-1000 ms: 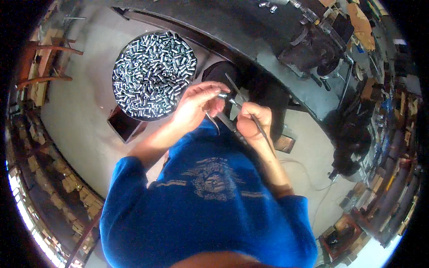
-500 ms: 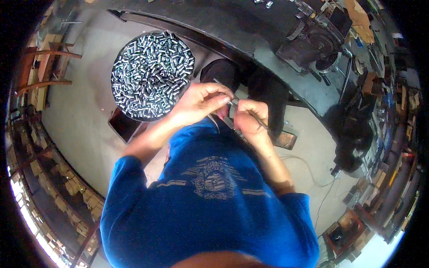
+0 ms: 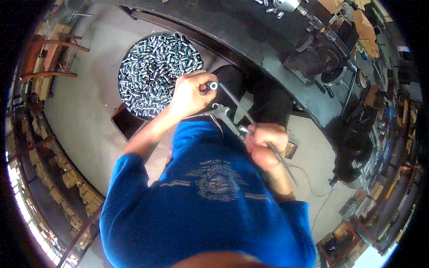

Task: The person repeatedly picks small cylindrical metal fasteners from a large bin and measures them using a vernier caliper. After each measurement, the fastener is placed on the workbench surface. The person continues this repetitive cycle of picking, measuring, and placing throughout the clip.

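Hands work close together over a blue shirt (image 3: 210,196), near the centre of the view. Left hand (image 3: 190,94) sits at about 11 o'clock from the centre and its fingers are closed around a small metal tube piece (image 3: 213,85), whose round open end shows bright at the right side of the fist. Right hand (image 3: 263,145) is at about 3 o'clock from the centre, clenched around a thin metal rod (image 3: 250,120). This rod runs in a slant from the tube piece down through the right fist and comes out below it toward 5 o'clock. Between both hands lies a silver tool with a coiled spring part (image 3: 228,119); its lower end is at the right fist, but I cannot tell which hand really carries it.

At 11 o'clock from the left hand, just beside it, stands a round tray (image 3: 127,67) heaped with many short shiny metal tubes (image 3: 156,67). A dark flat box (image 3: 127,125) lies on the grey floor (image 3: 80,111) under the tray edge. A black workbench (image 3: 250,31) curves across the top, with a dark machine (image 3: 321,53) on it at 1 o'clock.
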Available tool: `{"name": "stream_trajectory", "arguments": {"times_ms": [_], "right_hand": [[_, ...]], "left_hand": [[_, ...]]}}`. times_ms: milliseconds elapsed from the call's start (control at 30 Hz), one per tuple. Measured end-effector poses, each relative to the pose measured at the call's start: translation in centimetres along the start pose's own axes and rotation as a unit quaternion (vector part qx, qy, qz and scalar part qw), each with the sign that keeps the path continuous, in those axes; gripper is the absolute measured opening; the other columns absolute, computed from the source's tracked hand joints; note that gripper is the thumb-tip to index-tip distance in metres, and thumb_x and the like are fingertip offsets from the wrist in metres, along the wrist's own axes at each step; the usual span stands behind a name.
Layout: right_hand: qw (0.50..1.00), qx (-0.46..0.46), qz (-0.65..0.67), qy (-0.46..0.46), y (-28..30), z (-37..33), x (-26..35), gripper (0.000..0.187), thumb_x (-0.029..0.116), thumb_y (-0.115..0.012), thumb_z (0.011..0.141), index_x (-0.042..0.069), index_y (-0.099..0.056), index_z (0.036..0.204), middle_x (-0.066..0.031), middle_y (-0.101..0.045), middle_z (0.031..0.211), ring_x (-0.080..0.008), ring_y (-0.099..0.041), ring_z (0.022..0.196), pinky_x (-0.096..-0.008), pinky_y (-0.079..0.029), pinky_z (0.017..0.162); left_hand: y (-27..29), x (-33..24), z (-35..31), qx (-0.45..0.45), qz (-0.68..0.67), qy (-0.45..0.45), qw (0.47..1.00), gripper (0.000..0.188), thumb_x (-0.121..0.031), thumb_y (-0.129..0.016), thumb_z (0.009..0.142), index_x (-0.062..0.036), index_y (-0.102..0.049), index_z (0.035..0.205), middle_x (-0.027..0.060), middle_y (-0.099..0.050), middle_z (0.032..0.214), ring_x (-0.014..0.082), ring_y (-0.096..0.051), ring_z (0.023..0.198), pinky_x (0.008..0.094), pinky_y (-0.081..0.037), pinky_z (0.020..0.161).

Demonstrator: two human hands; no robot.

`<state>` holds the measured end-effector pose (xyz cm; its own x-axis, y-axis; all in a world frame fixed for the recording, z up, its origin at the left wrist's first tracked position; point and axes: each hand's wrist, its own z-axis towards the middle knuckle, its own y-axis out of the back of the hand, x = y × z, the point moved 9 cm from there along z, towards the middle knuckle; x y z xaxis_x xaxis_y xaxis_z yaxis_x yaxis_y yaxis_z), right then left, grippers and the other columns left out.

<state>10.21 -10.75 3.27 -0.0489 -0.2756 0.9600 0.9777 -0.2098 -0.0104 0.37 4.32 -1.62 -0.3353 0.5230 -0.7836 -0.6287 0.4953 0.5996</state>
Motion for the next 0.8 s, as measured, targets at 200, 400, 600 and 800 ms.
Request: {"name": "stream_trajectory", "arguments": {"times_ms": [200,400,600,800], "right_hand": [[0.995,-0.001,-0.097,0.028,-0.9,0.1,0.9,0.036,-0.013,-0.055,0.055,0.008,-0.026,0.049,-0.0021,-0.031,0.046,-0.0162,-0.032,0.038,-0.0291,-0.02,0.039],[0.997,0.045,-0.045,-0.043,-1.7,1.1,-2.4,0.026,-0.005,-0.053,0.064,0.006,-0.033,0.051,-0.0016,-0.032,0.047,-0.0125,-0.033,0.04,-0.0275,-0.024,0.039],[0.994,0.035,-0.081,-0.07,-2.4,3.2,-4.4,0.024,0.012,-0.056,0.066,0.005,-0.036,0.055,-0.0051,-0.03,0.048,-0.0116,-0.031,0.044,-0.0294,-0.026,0.041],[0.997,-0.021,-0.069,-0.016,1.4,0.6,-0.6,0.031,-0.006,-0.054,0.068,0.004,-0.033,0.048,-0.0016,-0.039,0.047,-0.012,-0.04,0.04,-0.0254,-0.032,0.039]], "left_hand": [[0.3,-1.0,-0.3,-0.014,0.014,-0.068,0.997,0.019,-0.005,-0.064,0.061,-0.0055,-0.064,0.08,0.0064,-0.049,0.06,0.0201,-0.052,0.049,0.0312,-0.042,0.047],[-0.3,-4.3,-1.0,-0.003,0.062,-0.209,0.976,0.026,-0.004,-0.065,0.053,-0.007,-0.062,0.078,0.0062,-0.051,0.064,0.0252,-0.054,0.058,0.0354,-0.044,0.051],[-1.1,-3.8,-0.8,0.01,0.048,-0.214,0.976,0.027,-0.003,-0.065,0.055,-0.0058,-0.063,0.082,0.0071,-0.057,0.068,0.0255,-0.058,0.06,0.0352,-0.046,0.053],[2.4,1.5,2.9,-0.091,-0.008,0.011,0.996,0.019,-0.007,-0.072,0.068,0.0,-0.066,0.085,0.0092,-0.057,0.058,0.0104,-0.05,0.046,0.0256,-0.04,0.044]]}}
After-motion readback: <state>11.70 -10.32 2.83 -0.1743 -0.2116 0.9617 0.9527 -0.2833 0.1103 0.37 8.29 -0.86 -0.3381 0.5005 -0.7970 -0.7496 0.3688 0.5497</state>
